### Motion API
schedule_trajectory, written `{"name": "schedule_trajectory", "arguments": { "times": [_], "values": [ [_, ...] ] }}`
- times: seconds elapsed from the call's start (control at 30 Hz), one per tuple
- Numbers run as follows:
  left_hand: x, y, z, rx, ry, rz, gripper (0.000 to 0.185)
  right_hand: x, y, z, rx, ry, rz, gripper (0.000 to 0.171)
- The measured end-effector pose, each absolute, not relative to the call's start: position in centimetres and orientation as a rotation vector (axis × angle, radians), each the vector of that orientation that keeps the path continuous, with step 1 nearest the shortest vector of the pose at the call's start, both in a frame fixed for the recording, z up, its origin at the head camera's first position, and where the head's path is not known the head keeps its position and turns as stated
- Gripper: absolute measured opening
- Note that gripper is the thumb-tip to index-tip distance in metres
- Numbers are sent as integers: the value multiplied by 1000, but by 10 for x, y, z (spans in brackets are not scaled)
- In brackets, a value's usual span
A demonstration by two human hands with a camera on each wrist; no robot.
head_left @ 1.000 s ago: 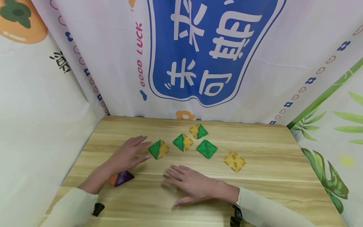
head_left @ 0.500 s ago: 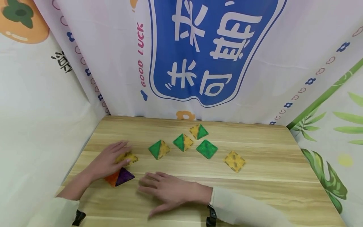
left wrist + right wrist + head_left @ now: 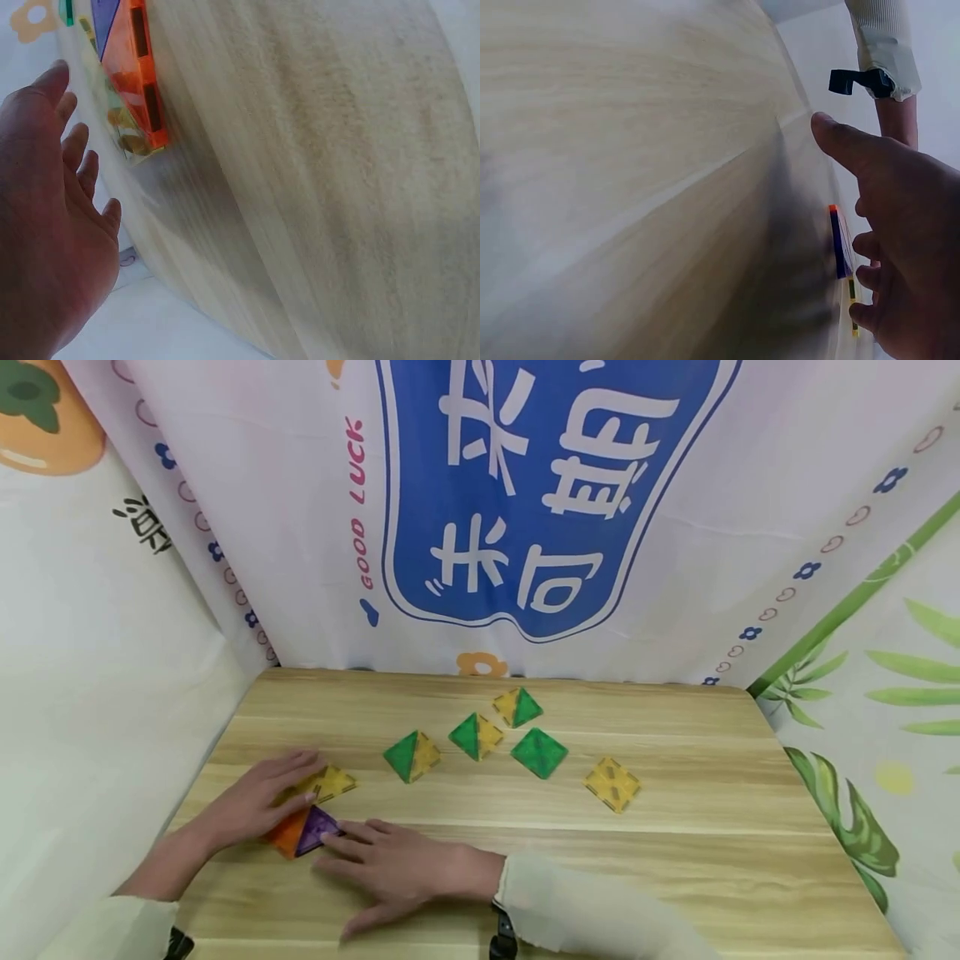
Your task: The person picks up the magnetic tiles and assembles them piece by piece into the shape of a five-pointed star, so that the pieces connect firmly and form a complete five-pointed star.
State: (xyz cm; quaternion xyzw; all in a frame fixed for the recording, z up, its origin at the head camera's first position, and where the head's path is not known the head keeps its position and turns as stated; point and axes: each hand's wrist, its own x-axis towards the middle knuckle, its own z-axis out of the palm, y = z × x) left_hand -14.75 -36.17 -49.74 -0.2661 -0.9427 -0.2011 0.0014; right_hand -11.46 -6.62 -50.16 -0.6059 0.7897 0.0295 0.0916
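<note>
An orange-and-purple tile piece [image 3: 302, 832] lies at the near left of the wooden table [image 3: 675, 860], with a yellow piece [image 3: 332, 781] just behind it. My left hand [image 3: 255, 797] lies flat, its straight fingers resting across both pieces. My right hand [image 3: 390, 864] lies flat with spread fingers, and its fingertips [image 3: 335, 841] touch the purple corner. The left wrist view shows the orange tile [image 3: 140, 82] beyond my open left hand [image 3: 52, 225]. In the right wrist view the piece's purple edge [image 3: 840, 247] shows beside my right hand [image 3: 900, 247].
Two green-and-yellow pieces [image 3: 411, 756] [image 3: 476, 735] and a third [image 3: 517, 706] lie mid-table, with an all-green one [image 3: 538, 752] and an all-yellow one [image 3: 612, 783] to their right. Printed cloth walls [image 3: 525, 527] close in the back and both sides.
Both hands slid left and nearer. The left hand left the green-and-yellow piece and settled on the yellow and orange pieces. The right hand's fingertips reached the purple corner.
</note>
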Motion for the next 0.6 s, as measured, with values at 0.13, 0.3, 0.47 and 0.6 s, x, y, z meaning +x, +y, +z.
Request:
{"name": "schedule_trajectory", "arguments": {
  "times": [0.13, 0.3, 0.47, 0.6],
  "values": [
    [-148, -362, -501, -893, -2942, -614, 52, -116, -77, -503, -1758, 2335, 101, 95],
    [-151, -358, -502, -896, -2979, -590, 54, -118, -80, -507, -1747, 2338, 88, 96],
    [-150, -351, -497, -861, -3007, -642, 52, -118, -78, -507, -1781, 2361, 85, 95],
    [-148, -342, -494, -864, -3025, -662, 51, -117, -71, -505, -1804, 2355, 73, 92]
  ]
}}
